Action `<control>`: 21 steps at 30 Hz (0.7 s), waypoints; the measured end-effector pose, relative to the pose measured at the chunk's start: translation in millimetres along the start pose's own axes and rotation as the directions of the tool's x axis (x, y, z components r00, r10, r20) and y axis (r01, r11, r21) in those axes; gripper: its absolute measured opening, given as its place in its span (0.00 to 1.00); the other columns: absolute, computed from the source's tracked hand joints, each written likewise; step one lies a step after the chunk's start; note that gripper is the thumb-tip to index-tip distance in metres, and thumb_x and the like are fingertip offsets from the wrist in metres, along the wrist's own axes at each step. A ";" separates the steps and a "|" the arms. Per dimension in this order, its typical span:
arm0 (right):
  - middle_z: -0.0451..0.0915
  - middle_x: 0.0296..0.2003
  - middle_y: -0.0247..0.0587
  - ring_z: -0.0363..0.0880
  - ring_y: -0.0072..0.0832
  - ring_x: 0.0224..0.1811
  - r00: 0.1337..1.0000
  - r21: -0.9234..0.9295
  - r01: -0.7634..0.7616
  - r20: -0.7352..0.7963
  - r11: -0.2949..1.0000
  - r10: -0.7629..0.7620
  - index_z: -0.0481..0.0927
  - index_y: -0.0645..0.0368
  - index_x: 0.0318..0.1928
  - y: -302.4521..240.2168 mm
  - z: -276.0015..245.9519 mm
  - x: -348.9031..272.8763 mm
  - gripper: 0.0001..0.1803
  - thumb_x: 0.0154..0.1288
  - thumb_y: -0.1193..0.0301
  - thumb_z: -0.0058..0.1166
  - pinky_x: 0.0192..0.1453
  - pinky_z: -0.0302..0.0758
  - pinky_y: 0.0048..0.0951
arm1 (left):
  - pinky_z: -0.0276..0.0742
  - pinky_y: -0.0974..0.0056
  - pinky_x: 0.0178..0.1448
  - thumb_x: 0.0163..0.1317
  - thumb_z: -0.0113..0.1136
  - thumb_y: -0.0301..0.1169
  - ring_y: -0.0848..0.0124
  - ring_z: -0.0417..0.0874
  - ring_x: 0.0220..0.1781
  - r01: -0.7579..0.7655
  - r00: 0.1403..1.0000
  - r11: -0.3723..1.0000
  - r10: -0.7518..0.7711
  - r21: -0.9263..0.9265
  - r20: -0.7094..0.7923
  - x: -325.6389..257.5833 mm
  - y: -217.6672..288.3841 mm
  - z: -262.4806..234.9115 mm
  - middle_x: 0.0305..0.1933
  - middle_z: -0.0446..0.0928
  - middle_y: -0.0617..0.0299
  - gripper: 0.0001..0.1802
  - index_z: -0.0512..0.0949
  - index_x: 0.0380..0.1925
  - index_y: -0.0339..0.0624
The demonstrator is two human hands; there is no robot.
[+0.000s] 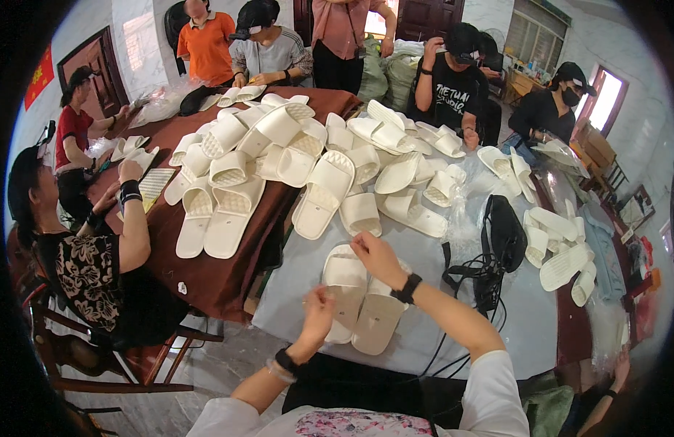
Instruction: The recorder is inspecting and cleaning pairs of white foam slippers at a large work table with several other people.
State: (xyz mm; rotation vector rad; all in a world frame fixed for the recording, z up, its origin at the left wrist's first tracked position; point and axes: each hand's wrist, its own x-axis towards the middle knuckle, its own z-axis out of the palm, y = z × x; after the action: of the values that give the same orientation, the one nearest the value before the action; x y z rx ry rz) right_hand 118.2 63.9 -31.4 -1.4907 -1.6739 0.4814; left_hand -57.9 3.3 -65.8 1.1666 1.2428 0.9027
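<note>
A pair of cream slippers lies side by side on the grey-blue table cover in front of me, toes away from me: a left slipper point(346, 321) and a right slipper point(375, 331). My left hand point(319, 315) is at the outer edge of the left slipper, thumb and fingers pinched together. Over the straps of the pair hovers my right hand point(378, 258), its fingers bent and drawn together; it partly hides the right slipper's strap. Whatever either hand pinches, if anything, is too small to make out.
A heap of loose cream slippers point(324, 195) spreads across the table beyond my hands. To the right lie a black bag point(503, 237) with cords, clear plastic wrap point(464, 211) and more slippers point(566, 266). Several co-workers sit or stand around the tables. A wooden chair point(144, 357) stands left.
</note>
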 end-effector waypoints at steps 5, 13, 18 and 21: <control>0.77 0.25 0.47 0.75 0.44 0.28 0.996 -0.060 0.038 0.082 0.998 -0.033 0.69 0.57 0.35 -25.3 -11.6 -32.5 0.09 0.61 0.65 0.45 0.29 0.69 0.40 | 0.69 0.66 0.47 0.60 0.47 0.29 0.66 0.72 0.44 -0.622 0.764 0.688 0.637 0.373 0.101 31.4 30.4 4.7 0.40 0.71 0.54 0.16 0.66 0.47 0.33; 0.74 0.25 0.38 0.72 0.22 0.27 0.943 0.198 -0.290 0.223 0.936 0.245 0.71 0.62 0.34 -10.3 -49.1 -72.4 0.10 0.63 0.67 0.43 0.29 0.67 0.24 | 0.70 0.67 0.42 0.62 0.43 0.26 0.65 0.76 0.36 -0.467 0.835 0.883 0.458 -0.047 0.305 43.7 49.6 11.4 0.31 0.73 0.55 0.09 0.72 0.35 0.34; 0.73 0.21 0.34 0.69 0.19 0.20 0.830 0.316 -0.497 0.446 0.808 0.336 0.74 0.62 0.36 -9.0 -46.7 -113.0 0.12 0.61 0.66 0.46 0.25 0.66 0.22 | 0.69 0.66 0.36 0.63 0.42 0.27 0.68 0.74 0.29 -0.632 0.764 0.739 0.541 0.235 0.352 31.8 41.6 20.0 0.27 0.71 0.57 0.08 0.70 0.31 0.34; 0.74 0.21 0.34 0.70 0.18 0.21 0.897 0.250 -0.406 0.294 0.879 0.331 0.74 0.62 0.35 -10.3 -47.4 -114.8 0.10 0.61 0.67 0.46 0.25 0.67 0.21 | 0.70 0.68 0.36 0.64 0.43 0.31 0.72 0.74 0.29 -0.440 0.865 0.897 0.436 -0.042 0.249 48.3 33.7 21.4 0.26 0.71 0.61 0.11 0.71 0.33 0.35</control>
State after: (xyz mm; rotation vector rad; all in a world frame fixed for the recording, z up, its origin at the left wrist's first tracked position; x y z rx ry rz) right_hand 143.8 -58.1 -32.8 -1.5662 -1.4041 1.1232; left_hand -26.9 53.5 -44.8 1.5618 0.7872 1.0360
